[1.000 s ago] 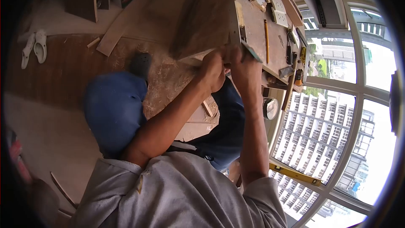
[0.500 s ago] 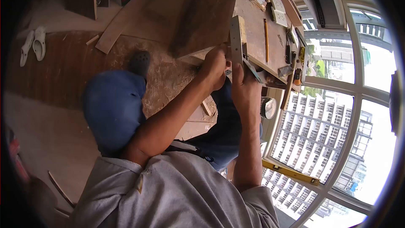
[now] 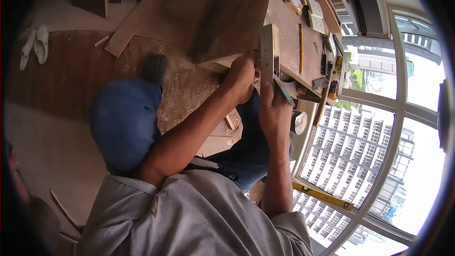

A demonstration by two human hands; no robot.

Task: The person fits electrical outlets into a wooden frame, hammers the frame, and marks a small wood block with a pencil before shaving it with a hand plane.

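Note:
My right hand (image 3: 276,114) is closed around the lower end of a flat grey metal strip (image 3: 267,59) with small dark holes, which stands upright along pale wood (image 3: 273,33). A thin greenish blade-like piece (image 3: 285,91) sticks out beside my fingers. My left hand (image 3: 241,78) is closed just left of the strip, close to the bench's near edge. Its fingertips are largely hidden, and I cannot tell what they grip. The brown wooden bench (image 3: 287,42) extends beyond both hands, with a yellow pencil (image 3: 301,47) lying on it.
White socket plates (image 3: 315,15), an orange-and-black tape measure (image 3: 333,88) and a wooden handle (image 3: 322,104) lie toward the window. Below the bench stands a round can (image 3: 298,122); a yellow spirit level (image 3: 323,196) rests by the window frame. Shavings (image 3: 185,97) litter the floor near a board (image 3: 124,38).
The view has shifted slightly. My right hand and the metal strip sit a little lower in the picture, while my left hand keeps almost the same place and grip.

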